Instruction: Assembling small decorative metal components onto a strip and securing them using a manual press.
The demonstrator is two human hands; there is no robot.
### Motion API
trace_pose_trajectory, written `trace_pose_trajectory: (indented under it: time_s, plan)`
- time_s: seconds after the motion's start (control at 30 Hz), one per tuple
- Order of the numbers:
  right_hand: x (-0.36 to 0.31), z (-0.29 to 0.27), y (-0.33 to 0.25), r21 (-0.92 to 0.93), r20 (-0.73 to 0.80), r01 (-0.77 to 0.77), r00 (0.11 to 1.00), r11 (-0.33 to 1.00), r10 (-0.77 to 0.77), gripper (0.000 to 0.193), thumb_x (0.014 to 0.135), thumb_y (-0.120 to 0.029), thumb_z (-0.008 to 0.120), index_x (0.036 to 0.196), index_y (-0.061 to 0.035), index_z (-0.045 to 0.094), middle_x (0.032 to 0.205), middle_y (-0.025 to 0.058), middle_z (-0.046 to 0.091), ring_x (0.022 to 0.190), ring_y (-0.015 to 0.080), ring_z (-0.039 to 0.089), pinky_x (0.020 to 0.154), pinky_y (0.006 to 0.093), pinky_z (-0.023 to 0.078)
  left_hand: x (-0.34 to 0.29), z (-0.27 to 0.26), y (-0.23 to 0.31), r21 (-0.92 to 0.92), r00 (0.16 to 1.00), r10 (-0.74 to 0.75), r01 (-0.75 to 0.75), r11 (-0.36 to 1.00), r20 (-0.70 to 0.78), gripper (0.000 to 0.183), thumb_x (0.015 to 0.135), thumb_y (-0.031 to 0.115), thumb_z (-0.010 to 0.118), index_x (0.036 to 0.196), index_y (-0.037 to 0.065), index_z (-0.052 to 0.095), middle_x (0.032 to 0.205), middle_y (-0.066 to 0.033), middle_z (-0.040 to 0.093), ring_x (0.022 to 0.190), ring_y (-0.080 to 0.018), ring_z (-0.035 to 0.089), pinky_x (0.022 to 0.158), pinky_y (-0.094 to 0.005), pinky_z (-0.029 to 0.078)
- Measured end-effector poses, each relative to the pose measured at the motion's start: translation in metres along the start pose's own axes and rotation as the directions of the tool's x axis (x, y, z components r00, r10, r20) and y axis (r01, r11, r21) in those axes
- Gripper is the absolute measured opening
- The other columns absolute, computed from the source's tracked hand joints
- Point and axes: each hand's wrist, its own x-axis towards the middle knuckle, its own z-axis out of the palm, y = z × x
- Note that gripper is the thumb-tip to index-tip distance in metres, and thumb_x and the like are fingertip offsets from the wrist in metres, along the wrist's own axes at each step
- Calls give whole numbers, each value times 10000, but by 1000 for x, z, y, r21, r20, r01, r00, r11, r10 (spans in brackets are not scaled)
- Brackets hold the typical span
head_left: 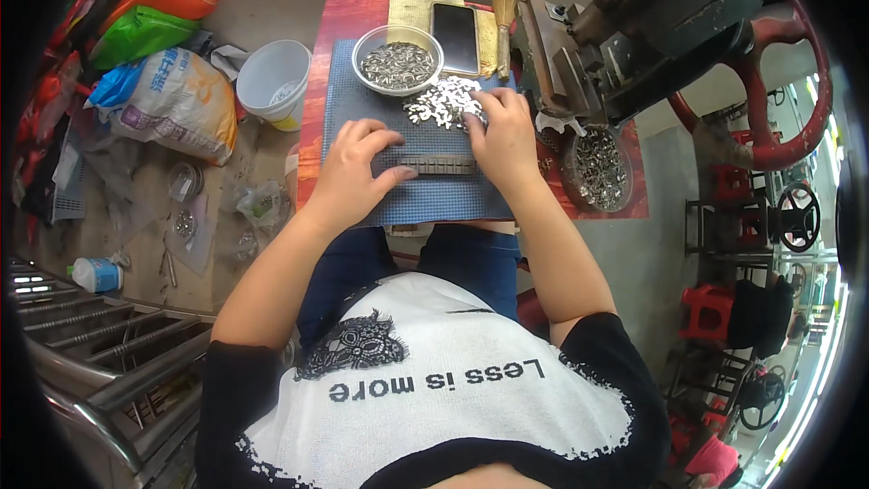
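Observation:
On a blue ribbed mat [362,204] lies a narrow dark metal bar [444,166] divided into a row of small sections. My left hand [353,170] is at its left end, thumb and fingers apart, with the thumb tip close to or touching the bar. Beyond the bar is a loose pile of small bright metal pieces [439,104]. My right hand [507,138] reaches the pile's right edge, thumb and forefinger spread; whether a piece sits between them is too small to tell. A clear bowl [359,71] holding many slim metal pieces stands behind the pile.
Behind lie a dark phone [455,36] and a small straw brush [503,32]. A heavy press [634,45] with a red wheel stands at right, beside a tub of metal parts [599,167]. Left are a white bucket [274,86], a stuffed sack [172,104] and a metal rack [100,335].

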Motion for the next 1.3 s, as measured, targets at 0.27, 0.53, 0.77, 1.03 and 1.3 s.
trace_pose_trajectory:
  time_s: [0.27, 0.53, 0.77, 1.03, 1.3]
  plan:
    - [7, 28, -12, -79, 72, 52, 996, 995, -46, 319, 769, 32, 606, 1087, 22, 633, 1213, 233, 564, 1127, 391, 547, 965, 443, 477, 9, 25, 4, 289, 976, 51, -112, 951, 211, 785, 887, 506, 649, 1451, 9, 424, 1514, -151, 424, 1467, -290, 294, 1191, -601, 117]
    - [16, 39, -29, 125, 71, 131, 988, 983, -140, 195, 832, 13, 620, 1001, 8, 717, 1051, 164, 653, 1021, 352, 605, 892, 404, 504, -1, 18, 3, 62, 996, 78, -74, 995, -54, 381, 743, 172, 811, 1065, 36, 660, 1170, -129, 585, 1158, -329, 522, 1009, -438, 408]
    - [20, 20, -6, 160, 141, 145, 976, 976, -168, 102, 809, -101, 718, 894, -46, 733, 995, 102, 678, 1005, 326, 584, 890, 408, 493, -4, 5, -6, 44, 997, 76, -77, 996, 22, 254, 769, 140, 781, 985, 43, 688, 1095, -115, 603, 1116, -316, 539, 966, -428, 433]
    - [8, -3, -3, 111, 87, 137, 985, 984, -147, 109, 776, -62, 741, 884, -71, 729, 960, 91, 656, 980, 311, 573, 893, 394, 475, 28, 9, -9, -38, 993, -118, 117, 992, -20, 125, 823, 90, 712, 941, 50, 720, 1044, -117, 628, 1009, -323, 616, 875, -414, 496]
    - [7, 10, -20, 219, 232, 232, 931, 948, -282, 108, 756, -68, 751, 861, -67, 724, 903, 91, 621, 944, 309, 555, 864, 403, 468, 31, 20, -7, 84, 994, -102, 106, 991, -42, 145, 801, 103, 732, 932, 40, 721, 1038, -112, 631, 993, -319, 629, 870, -418, 507]
